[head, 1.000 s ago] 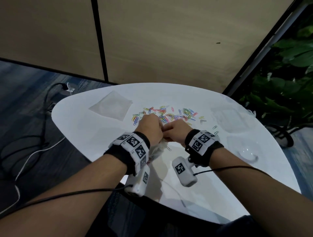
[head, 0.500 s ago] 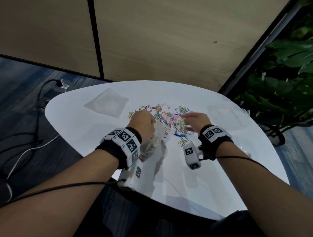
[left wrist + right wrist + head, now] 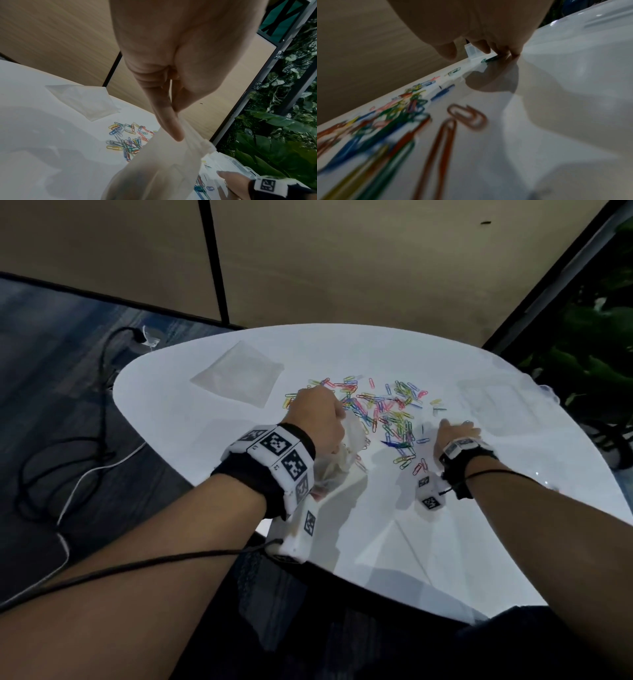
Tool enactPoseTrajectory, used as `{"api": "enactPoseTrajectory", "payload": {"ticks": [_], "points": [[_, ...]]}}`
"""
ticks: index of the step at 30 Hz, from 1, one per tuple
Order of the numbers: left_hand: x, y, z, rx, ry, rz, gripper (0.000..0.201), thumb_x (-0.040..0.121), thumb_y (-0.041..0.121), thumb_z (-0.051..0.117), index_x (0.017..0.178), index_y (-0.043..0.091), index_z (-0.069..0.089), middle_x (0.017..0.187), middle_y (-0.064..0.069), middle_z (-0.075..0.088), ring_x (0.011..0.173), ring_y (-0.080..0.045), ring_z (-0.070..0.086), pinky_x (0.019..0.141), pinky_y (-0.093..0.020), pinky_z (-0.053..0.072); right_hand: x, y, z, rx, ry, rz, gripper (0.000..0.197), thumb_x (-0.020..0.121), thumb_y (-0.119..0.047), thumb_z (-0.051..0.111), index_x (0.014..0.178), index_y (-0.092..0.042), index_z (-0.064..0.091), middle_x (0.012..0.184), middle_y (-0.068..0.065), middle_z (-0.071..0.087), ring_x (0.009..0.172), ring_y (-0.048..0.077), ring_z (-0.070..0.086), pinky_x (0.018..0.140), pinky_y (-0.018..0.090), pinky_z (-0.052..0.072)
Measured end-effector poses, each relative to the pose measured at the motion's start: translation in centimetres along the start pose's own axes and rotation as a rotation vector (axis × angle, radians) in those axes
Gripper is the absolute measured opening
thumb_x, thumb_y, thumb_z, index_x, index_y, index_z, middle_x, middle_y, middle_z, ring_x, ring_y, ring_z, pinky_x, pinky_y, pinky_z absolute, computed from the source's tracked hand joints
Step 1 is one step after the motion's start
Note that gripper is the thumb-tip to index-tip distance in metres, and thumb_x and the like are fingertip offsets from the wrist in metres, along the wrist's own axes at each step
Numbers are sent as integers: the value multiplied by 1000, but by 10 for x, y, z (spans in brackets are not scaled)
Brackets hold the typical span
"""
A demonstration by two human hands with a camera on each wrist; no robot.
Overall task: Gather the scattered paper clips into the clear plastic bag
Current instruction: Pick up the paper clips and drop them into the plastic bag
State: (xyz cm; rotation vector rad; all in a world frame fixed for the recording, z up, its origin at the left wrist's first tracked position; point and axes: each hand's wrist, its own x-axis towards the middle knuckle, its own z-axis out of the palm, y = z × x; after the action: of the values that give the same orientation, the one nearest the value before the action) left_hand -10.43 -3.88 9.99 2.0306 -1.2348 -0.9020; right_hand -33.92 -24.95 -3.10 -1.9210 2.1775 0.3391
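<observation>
**Bag held at the heap's left, right hand at its right edge**

The left hand (image 3: 317,419) pinches the clear plastic bag (image 3: 164,166) by its top edge above the white table (image 3: 394,535). Coloured paper clips (image 3: 383,412) lie scattered just right of it. The right hand (image 3: 457,433) rests fingertips on the table, fingers relaxed, grasping nothing.

The near part of the worktop (image 3: 394,542) lies bare between the two forearms. Across the middle, the paper clips (image 3: 383,412) spread in a band between the hands. A flat plastic sheet (image 3: 239,376) lies at far left, a clear plastic box (image 3: 496,402) at far right, just beyond the right hand (image 3: 457,433). The clear plastic bag (image 3: 339,453) hangs from the left hand (image 3: 317,419), beside the clips.
</observation>
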Motion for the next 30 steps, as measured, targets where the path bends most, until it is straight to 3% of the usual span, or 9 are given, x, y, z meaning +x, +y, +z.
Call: {"api": "enactPoseTrajectory", "payload": {"ticks": [4,7,9,12,14,17,20,24,30], "points": [[3,-4,-3,-25,-11,-18,27,90,-2,56,110,6,73,95,-14,75,82,-28,75,78,-39,63,14,-15,-21,-26,57,-200,61,87,-13,57,143,-6,34,145,28,31,136,44,32,109,53,36],[1,-1,-3,-27,-26,-15,25,91,0,57,110,6,72,88,-13,75,78,-27,75,77,-38,63,19,-29,-21,160,43,-227,57,100,-27,39,150,-5,25,153,22,30,140,37,33,114,43,29],[1,-1,-2,-18,-21,-8,26,92,0,57,112,6,72,90,-13,75,79,-27,75,77,-38,63,23,-41,-23,315,57,-235,54,100,-30,37,149,-10,29,145,20,44,131,37,45,108,42,36],[2,-3,-3,-3,-18,-10,26,92,-1,57,111,6,72,91,-13,74,77,-27,75,77,-38,63,19,-56,-27,275,9,-381,58,97,-27,46,152,-22,27,148,14,43,131,35,46,108,41,37],[2,-4,-3,13,-17,-9,26,92,-2,56,110,6,72,87,-11,73,78,-27,75,78,-38,63,16,-61,-27,119,-13,-483,58,94,-30,52,149,-28,34,153,10,37,134,34,43,110,39,36],[2,-4,-2,14,-23,-16,26,94,-1,54,111,5,73,84,-11,73,74,-28,76,77,-39,63,5,-69,-29,20,107,-568,43,91,-24,57,133,-23,59,135,10,59,122,34,55,105,38,46],[1,-1,-1,-6,-44,-28,25,96,1,54,113,5,71,89,-12,72,67,-27,76,71,-38,64,-3,-69,-31,105,222,-536,22,88,-16,62,104,-12,76,104,14,74,100,33,67,91,38,55],[1,-3,-2,4,-52,-30,26,95,1,53,114,6,71,92,-11,71,65,-24,76,71,-38,64,-1,-59,-37,338,187,-398,16,82,-17,73,95,-9,79,94,10,76,91,26,70,90,31,55],[4,-4,-6,-60,-84,-88,27,96,-1,53,117,4,69,90,-15,70,67,-29,76,71,-40,64,3,-35,-69,919,-174,-171,18,83,-16,74,100,-12,72,80,-8,77,80,11,71,84,29,59]]}}
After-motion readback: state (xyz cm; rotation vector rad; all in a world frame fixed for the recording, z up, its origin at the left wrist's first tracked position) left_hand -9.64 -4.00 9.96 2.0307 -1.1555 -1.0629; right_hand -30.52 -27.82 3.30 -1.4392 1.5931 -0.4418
